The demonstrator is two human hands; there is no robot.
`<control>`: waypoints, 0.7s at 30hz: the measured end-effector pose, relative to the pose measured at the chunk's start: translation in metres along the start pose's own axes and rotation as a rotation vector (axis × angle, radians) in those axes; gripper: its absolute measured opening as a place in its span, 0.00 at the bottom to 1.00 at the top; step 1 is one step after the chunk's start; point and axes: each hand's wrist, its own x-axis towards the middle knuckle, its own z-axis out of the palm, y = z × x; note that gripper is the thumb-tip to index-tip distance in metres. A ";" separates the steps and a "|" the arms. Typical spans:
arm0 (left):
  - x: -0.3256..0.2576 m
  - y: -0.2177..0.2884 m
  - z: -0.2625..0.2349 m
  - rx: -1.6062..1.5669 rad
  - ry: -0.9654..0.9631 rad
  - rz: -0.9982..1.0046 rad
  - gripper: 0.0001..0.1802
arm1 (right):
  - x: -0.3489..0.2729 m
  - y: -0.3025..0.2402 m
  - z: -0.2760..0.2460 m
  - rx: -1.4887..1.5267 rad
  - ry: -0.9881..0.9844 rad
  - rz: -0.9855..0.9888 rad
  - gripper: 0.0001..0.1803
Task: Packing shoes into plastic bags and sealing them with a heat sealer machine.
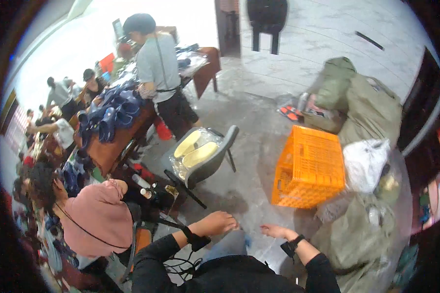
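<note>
Yellow shoes (200, 154) lie between the brown counter (102, 152) and the orange crate (309, 167), on a grey chair (208, 170), over clear plastic (178, 170). Setting them down looks done; what work remains cannot be judged from this view. The pair is pale, elongated and round-ended, side by side. Both hands are apart from it: the right hand (275, 231) is released, fingers extended; the left hand (215, 223) is curled, palm hidden, so I cannot tell whether it grips anything.
</note>
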 end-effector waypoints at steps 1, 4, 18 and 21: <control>0.008 -0.013 -0.008 -0.032 0.002 -0.059 0.07 | 0.025 0.001 -0.023 -0.018 -0.021 -0.003 0.28; 0.031 -0.062 -0.034 0.029 -0.045 -0.094 0.11 | 0.086 -0.033 -0.091 -0.258 0.062 -0.238 0.28; 0.240 -0.112 -0.347 -0.784 0.536 0.582 0.25 | -0.031 -0.446 -0.328 0.437 -0.012 -2.018 0.33; 0.276 -0.132 -0.335 -0.599 0.712 0.630 0.24 | -0.010 -0.457 -0.394 0.437 -0.053 -2.141 0.30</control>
